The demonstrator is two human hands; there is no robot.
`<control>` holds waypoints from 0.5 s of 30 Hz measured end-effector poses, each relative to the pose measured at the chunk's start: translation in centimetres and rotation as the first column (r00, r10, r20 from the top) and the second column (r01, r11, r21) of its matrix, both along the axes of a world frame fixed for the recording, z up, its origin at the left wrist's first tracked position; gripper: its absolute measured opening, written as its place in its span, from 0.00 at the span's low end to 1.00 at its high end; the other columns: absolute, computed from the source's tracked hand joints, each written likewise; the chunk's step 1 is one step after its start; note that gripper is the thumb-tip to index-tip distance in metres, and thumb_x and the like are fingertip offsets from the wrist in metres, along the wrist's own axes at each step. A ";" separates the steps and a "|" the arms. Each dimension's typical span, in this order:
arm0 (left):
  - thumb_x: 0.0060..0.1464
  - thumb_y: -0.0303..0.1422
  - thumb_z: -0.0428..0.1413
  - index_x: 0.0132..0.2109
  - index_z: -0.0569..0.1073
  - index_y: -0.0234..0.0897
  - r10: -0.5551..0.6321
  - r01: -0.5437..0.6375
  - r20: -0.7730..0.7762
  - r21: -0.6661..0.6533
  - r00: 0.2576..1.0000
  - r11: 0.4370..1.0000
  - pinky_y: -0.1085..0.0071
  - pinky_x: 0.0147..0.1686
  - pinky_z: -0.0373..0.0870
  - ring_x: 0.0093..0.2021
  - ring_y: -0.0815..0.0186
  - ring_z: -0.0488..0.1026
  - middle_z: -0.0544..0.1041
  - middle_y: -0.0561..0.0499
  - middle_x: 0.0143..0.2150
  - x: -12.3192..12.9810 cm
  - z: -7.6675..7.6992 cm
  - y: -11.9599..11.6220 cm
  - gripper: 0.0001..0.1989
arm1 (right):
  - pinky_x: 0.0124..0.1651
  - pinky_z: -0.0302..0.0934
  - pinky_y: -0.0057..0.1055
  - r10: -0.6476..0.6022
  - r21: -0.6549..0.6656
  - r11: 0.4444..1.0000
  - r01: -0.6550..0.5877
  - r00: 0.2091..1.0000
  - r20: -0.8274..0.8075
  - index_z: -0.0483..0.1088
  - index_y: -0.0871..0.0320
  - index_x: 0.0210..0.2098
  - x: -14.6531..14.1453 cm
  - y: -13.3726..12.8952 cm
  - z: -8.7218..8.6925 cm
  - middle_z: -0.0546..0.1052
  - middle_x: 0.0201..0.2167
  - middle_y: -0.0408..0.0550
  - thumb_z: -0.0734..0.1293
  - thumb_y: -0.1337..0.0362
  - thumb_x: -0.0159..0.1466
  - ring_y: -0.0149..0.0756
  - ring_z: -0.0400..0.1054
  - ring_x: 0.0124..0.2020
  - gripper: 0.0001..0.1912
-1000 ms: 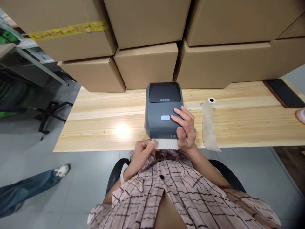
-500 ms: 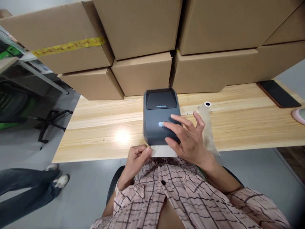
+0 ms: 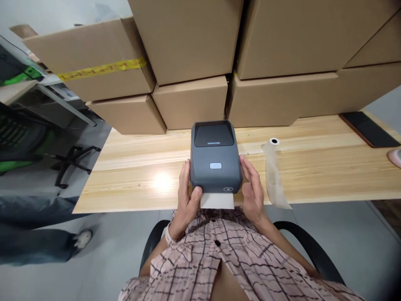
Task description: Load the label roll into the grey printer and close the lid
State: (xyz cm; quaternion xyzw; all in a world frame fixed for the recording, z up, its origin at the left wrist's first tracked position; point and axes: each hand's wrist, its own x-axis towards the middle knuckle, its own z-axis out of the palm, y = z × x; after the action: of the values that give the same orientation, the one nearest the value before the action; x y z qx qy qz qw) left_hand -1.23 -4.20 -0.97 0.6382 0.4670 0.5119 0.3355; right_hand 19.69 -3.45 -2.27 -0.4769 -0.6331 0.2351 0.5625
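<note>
A dark grey label printer (image 3: 203,177) stands near the table's front edge, its lid and a pale oblong button facing up. White label paper (image 3: 217,201) sticks out from under its front. My left hand (image 3: 188,196) grips the printer's left side, fingers along the wall and thumb at the front corner. On the opposite side, my right hand (image 3: 253,194) holds the right wall with its fingers, its thumb bent near the front right corner. Right of that hand lies a strip of translucent backing paper (image 3: 275,179), with a small white roll core (image 3: 275,141) at its far end.
Stacked cardboard boxes (image 3: 194,104) line the back of the wooden table (image 3: 138,167). A phone (image 3: 369,127) and a pink object (image 3: 395,158) lie at the right. On the left are an office chair (image 3: 72,161) and another person's legs (image 3: 37,230).
My right hand has left the button and moved to the printer's right side. My left hand has let go of the paper's edge and taken the left side. The other person's legs have shifted.
</note>
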 end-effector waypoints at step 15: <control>0.69 0.46 0.52 0.77 0.51 0.50 -0.054 0.054 0.032 -0.029 0.998 0.998 0.49 0.78 0.45 0.79 0.50 0.46 0.50 0.47 0.80 -1.1 0.4 0.5 0.35 | 0.78 0.46 0.58 0.031 0.057 0.998 -0.019 0.975 -0.219 0.53 0.43 0.75 -0.1 1.0 2.4 0.57 0.77 0.45 0.57 0.53 0.75 0.46 0.48 0.78 0.29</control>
State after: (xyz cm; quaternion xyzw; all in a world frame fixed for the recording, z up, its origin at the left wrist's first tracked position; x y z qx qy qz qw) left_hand -2.30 -3.73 -0.54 0.6374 0.4518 0.5056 0.3659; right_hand 19.60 -2.47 0.10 -0.4247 -0.5792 0.2761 0.6387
